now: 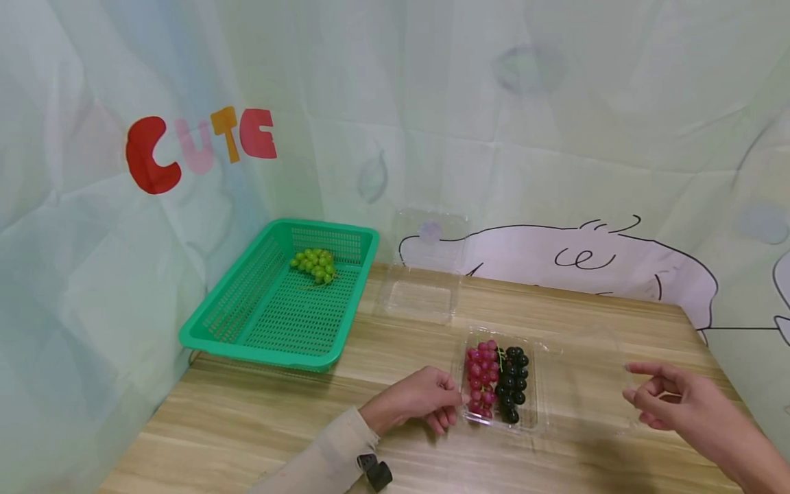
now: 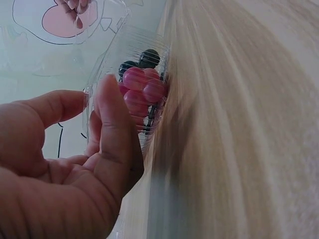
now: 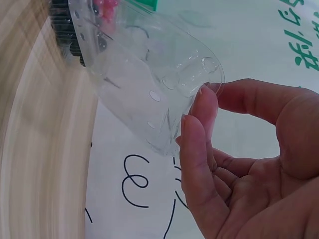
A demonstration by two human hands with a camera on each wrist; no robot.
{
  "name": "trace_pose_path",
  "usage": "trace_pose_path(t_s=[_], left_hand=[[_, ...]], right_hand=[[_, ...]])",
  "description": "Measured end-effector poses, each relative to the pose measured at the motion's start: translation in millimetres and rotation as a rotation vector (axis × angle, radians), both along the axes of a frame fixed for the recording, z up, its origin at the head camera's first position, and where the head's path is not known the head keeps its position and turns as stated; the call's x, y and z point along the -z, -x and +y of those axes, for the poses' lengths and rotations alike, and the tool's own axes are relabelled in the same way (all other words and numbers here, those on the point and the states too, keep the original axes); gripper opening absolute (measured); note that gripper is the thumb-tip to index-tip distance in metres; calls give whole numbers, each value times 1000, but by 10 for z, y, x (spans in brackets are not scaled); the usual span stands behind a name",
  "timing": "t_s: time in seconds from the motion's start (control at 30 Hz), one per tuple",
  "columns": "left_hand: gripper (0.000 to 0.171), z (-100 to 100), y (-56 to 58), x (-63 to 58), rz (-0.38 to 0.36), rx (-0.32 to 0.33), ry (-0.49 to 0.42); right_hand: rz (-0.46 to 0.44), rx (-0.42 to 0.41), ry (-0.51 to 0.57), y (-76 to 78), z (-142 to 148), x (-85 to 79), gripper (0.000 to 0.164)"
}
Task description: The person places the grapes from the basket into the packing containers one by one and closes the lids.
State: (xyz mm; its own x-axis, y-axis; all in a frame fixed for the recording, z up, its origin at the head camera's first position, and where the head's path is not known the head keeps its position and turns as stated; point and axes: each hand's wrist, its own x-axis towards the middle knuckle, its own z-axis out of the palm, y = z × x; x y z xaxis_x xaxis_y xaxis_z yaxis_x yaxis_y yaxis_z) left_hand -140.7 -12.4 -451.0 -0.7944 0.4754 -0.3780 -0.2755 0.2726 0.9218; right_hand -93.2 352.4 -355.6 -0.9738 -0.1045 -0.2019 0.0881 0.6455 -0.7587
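A clear plastic clamshell box (image 1: 538, 384) stands on the table, with red grapes (image 1: 481, 374) in its left half and black grapes (image 1: 512, 381) in its right half. My left hand (image 1: 426, 398) pinches the rim at the box's left side; in the left wrist view, thumb and fingers meet on that edge. The hinged lid (image 3: 134, 94) is tilted up to the right of the base. Its outer edge is pinched between the thumb and fingers of my right hand (image 1: 685, 405).
A green plastic basket (image 1: 259, 353) holding a bunch of green grapes (image 1: 316, 264) stands at the back left. Behind the grape box, another clear clamshell (image 1: 422, 298) sits with its lid raised against the curtain (image 1: 432, 89). The table (image 1: 426, 460) is wood-grained.
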Motion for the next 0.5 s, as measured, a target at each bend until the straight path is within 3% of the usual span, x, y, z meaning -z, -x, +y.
trace_pose_path(t_s=[0.5], left_hand=[[20, -3, -15, -2, 1, 1, -19]], right_hand=[[84, -15, -50, -18, -217, -144, 64]])
